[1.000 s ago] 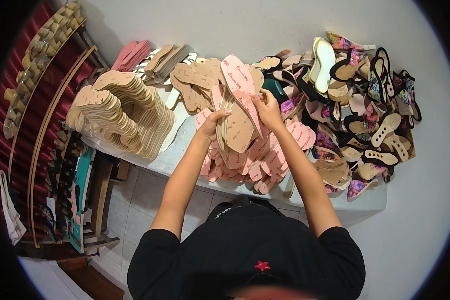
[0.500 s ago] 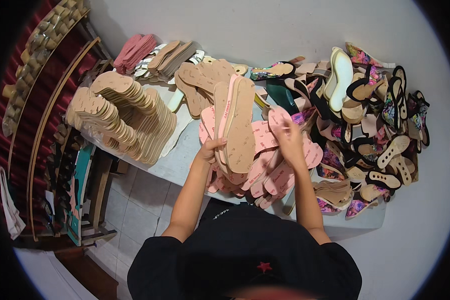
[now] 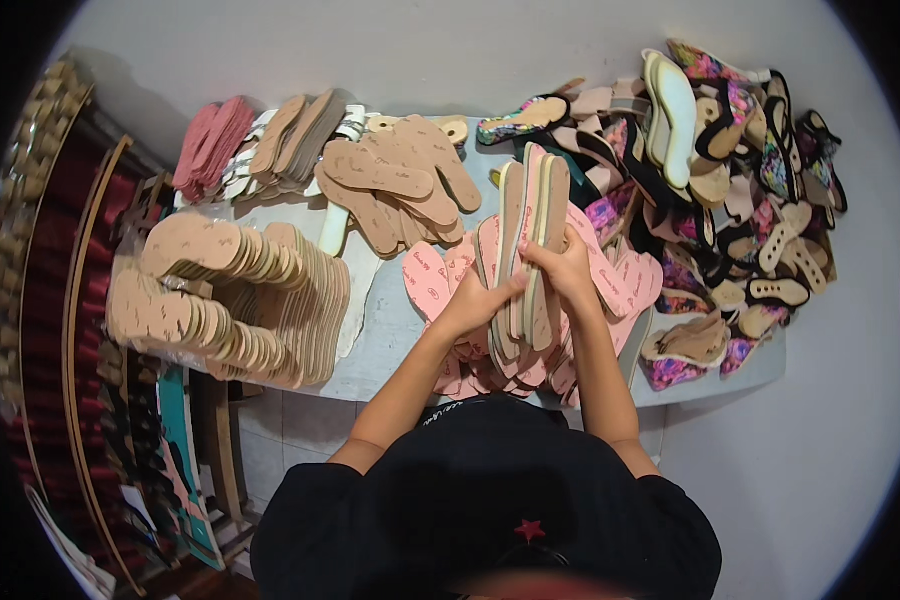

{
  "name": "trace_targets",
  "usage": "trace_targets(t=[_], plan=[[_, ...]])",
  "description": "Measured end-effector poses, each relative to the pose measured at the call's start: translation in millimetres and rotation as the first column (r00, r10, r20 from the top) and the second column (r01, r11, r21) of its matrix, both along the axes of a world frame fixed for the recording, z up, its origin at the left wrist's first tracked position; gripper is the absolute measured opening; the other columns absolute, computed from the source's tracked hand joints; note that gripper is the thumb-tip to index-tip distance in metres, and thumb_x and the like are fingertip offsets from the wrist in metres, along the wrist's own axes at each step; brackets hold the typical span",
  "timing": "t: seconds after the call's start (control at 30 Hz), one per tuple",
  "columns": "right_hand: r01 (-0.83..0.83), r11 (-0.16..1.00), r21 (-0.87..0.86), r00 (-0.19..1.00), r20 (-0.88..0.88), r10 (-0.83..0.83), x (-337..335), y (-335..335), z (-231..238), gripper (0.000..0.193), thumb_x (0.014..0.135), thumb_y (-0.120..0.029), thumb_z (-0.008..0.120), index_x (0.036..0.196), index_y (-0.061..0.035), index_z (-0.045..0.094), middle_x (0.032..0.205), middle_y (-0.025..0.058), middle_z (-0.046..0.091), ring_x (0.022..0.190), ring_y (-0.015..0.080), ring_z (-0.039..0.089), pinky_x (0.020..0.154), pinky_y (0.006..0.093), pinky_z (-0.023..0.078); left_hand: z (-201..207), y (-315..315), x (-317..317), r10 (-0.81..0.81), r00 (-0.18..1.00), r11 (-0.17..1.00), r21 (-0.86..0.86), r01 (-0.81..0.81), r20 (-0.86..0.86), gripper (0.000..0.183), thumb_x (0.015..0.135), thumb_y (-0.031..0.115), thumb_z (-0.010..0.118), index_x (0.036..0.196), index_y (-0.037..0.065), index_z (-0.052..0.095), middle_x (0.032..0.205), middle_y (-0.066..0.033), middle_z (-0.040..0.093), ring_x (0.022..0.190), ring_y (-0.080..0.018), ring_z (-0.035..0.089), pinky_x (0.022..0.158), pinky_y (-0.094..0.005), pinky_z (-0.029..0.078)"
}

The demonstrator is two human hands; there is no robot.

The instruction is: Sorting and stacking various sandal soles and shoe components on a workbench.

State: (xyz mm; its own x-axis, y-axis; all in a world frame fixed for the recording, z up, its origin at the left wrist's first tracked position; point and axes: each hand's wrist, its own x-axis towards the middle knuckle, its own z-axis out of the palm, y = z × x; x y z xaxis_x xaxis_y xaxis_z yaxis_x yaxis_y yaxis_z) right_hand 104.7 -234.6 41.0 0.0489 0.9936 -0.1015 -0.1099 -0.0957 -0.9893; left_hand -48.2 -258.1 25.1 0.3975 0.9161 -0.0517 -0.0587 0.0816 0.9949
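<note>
The pile of pink insoles lay on the pale surface and served as the reference point. Directly over this pile, a bundle of insoles was held with its edges facing up, showing tan, cream and pink layers. The left hand had its grip pressed against the bundle's left side, thumb across the edges. The right hand pinched the right side, thumb likewise across the layers. Left of the pile and beyond it, loose tan insoles overlapped. Farther left stood stacked tan insoles in curved rows. Right of the pile lay a heap of sandals, several floral with black edging.
</note>
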Motion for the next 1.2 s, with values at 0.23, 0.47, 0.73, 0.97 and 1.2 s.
trace_targets(t=[0.23, 0.47, 0.73, 0.97, 1.2], plan=[[0.253, 0.967, 0.032, 0.955, 0.154, -0.255, 33.7, -24.7, 7.9, 0.039, 0.064, -0.011, 0.072, 0.094, 0.0028, 0.051, 0.077, 0.0078, 0.061, 0.066, 0.0133, 0.058, 0.063, 0.0247, 0.047, -21.2, 12.2, -4.7, -0.035, 0.96, 0.988, -0.134, 0.075, 0.279, 0.036, 0.091, 0.026, 0.045, 0.11, -0.004, 0.051, 0.095, -0.0076, 0.059, 0.085, -0.0142, 0.057, 0.075, -0.0278, 0.046], [0.527, 0.839, 0.133, 0.531, 0.72, -0.447, 93.3, -49.3, -12.5, 0.057, 0.06, -0.028, 0.073, 0.098, 0.0065, 0.048, 0.089, 0.02, 0.06, 0.082, 0.0304, 0.059, 0.075, 0.0359, 0.045, -33.1, 19.7, 16.3, 0.005, 0.911, 0.896, -0.406, 0.178, 0.412, 0.033, 0.083, 0.011, 0.057, 0.111, -0.003, 0.049, 0.098, -0.0106, 0.059, 0.089, -0.0176, 0.06, 0.074, -0.0307, 0.051], [0.531, 0.843, 0.088, 0.647, 0.6, -0.47, 97.3, -66.4, 9.6, 0.055, 0.065, -0.028, 0.071, 0.101, 0.0066, 0.048, 0.095, 0.0188, 0.058, 0.089, 0.0247, 0.057, 0.078, 0.033, 0.044, -24.8, 21.2, 29.4, 0.095, 0.984, 0.995, 0.0, -0.096, -0.149, 0.041, 0.074, 0.015, 0.063, 0.108, -0.004, 0.05, 0.078, -0.0126, 0.06, 0.066, -0.0171, 0.059, 0.059, -0.0285, 0.048], [0.355, 0.93, 0.093, 0.877, 0.313, -0.365, 80.5, -55.0, 4.8, 0.042, 0.078, -0.026, 0.061, 0.104, 0.0044, 0.047, 0.091, 0.01, 0.055, 0.081, 0.0151, 0.054, 0.074, 0.0271, 0.043, 2.9, 22.1, -27.3, 0.285, 0.955, 0.959, -0.037, -0.283, 0.085, 0.034, 0.079, 0.012, 0.055, 0.109, -0.002, 0.046, 0.082, -0.0091, 0.059, 0.065, -0.0141, 0.058, 0.057, -0.0277, 0.047], [0.03, 1.0, 0.007, 0.961, 0.275, -0.031, 19.9, -30.6, 10.2, 0.046, 0.074, -0.027, 0.064, 0.103, 0.0039, 0.046, 0.085, 0.0085, 0.054, 0.076, 0.0131, 0.053, 0.071, 0.0263, 0.043, -13.3, 51.6, -82.1, 0.447, 0.831, 0.894, -0.171, -0.414, 0.33, 0.03, 0.089, 0.008, 0.046, 0.117, -0.001, 0.038, 0.104, -0.015, 0.055, 0.085, -0.0203, 0.059, 0.07, -0.0311, 0.051]])
